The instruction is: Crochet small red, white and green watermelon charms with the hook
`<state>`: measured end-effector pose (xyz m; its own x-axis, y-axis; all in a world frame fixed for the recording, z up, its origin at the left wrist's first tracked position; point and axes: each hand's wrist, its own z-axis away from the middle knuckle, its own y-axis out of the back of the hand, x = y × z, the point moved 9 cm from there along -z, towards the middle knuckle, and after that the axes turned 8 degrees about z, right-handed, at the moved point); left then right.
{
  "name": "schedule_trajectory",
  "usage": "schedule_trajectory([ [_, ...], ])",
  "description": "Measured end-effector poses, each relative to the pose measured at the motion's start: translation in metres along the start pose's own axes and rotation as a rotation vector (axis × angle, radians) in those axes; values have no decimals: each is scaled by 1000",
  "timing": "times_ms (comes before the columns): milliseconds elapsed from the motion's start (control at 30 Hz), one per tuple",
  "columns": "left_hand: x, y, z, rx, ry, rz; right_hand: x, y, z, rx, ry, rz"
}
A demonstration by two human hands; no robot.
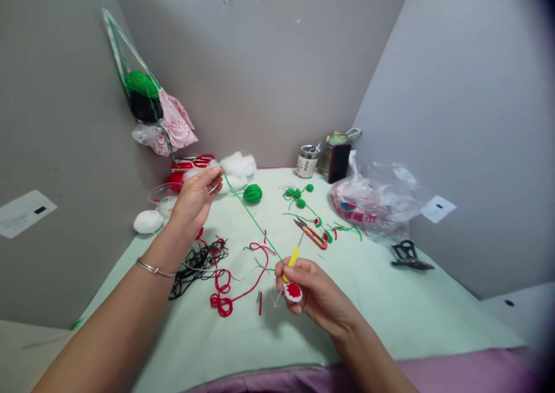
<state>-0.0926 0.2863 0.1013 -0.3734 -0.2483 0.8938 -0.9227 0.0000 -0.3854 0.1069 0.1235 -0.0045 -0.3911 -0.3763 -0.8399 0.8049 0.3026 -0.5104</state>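
My left hand (197, 196) is raised over the table's left side, its fingers pinched on a strand of green yarn (251, 217). The strand runs taut, down and right, to my right hand (312, 292). My right hand is closed on a yellow-handled crochet hook (293, 258) and a small red and white crocheted piece (293, 292). A thin bracelet sits on my left wrist. A small ball of green yarn (252, 193) lies behind the strand.
On the pale green table (390, 306) lie loose red yarn (225, 292), a black yarn tangle (199, 263), orange snips (311, 233), green crocheted bits (299, 196), white stuffing (238, 165), a plastic bag (373, 205), a cup (307, 160) and a black clip (407, 254). A bag of yarn (147, 101) hangs on the left wall.
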Motion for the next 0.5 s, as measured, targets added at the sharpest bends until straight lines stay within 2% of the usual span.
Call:
schedule_trajectory([
  [100,-5,-4,15,-80,21,-166,5,12,5,61,-47,-63],
  [233,-16,-31,74,-255,85,-307,6,19,12,93,-71,-88],
  [300,-34,-59,117,-507,245,-222,6,19,16,92,-75,-84],
  [333,-40,-68,135,-559,301,-137,7,18,19,86,-77,-77],
  [467,-62,-95,181,-631,461,58,14,8,28,29,-99,-45],
  [500,-65,-99,183,-595,466,104,16,5,30,19,-101,-37],
])
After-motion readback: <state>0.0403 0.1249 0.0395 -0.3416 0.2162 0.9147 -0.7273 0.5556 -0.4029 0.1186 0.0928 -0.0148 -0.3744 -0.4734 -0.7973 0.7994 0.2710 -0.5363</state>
